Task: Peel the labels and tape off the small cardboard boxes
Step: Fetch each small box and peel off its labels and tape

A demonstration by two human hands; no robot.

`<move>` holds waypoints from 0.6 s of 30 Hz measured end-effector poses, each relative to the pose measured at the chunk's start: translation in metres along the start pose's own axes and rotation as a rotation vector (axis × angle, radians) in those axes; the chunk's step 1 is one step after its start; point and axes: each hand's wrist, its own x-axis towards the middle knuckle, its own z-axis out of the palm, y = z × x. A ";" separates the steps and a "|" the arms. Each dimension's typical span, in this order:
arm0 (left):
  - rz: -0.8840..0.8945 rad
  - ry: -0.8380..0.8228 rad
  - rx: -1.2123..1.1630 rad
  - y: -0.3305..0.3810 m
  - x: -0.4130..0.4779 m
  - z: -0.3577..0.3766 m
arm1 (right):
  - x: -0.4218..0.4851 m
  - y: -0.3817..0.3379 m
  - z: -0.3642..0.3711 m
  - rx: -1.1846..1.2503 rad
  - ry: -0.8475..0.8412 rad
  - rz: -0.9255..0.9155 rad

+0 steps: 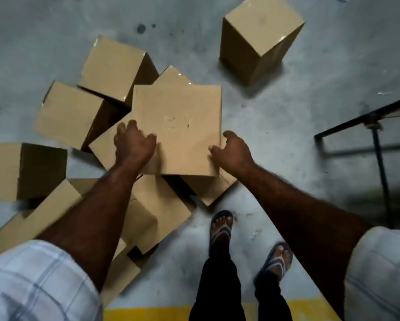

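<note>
The top box (178, 128) lies flat-face-up on a pile of other boxes (71, 112) on the concrete floor (287, 117), and both hands hold it. The left hand (134, 144) curls its fingers over the left edge, and the right hand (231, 151) pinches the near right corner, thumb on the top face and fingers wrapped down the side. The step in hand looks like lifting this 1 box clear to work on it. To do it well, I would keep both grips low on the side walls, lift straight up so the tilted boxes beneath do not slide, then turn the box to find a taped seam and a loose tape corner to pick at. The upper face shows only faint scuffs near its middle, and I cannot tell whether they are label residue. No label is visible, and any tape on this box must be on faces that are turned away. Glossy glints on the edges of 2 boxes behind suggest tape there. The undersides and the boxes beneath the forearms are hidden. 1 lone box (259, 38) stands well apart, and a metal frame (379, 144) is cut off at the right.
</note>
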 end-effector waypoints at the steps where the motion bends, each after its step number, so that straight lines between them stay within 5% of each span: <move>1: -0.025 0.013 -0.020 -0.006 0.007 0.005 | 0.009 0.001 0.006 0.048 0.004 0.001; 8: -0.074 -0.066 -0.269 -0.017 0.004 0.012 | 0.020 0.004 0.024 0.192 -0.053 0.057; 18: 0.118 -0.226 -0.263 0.109 -0.089 -0.076 | -0.115 -0.042 -0.134 0.187 0.330 -0.056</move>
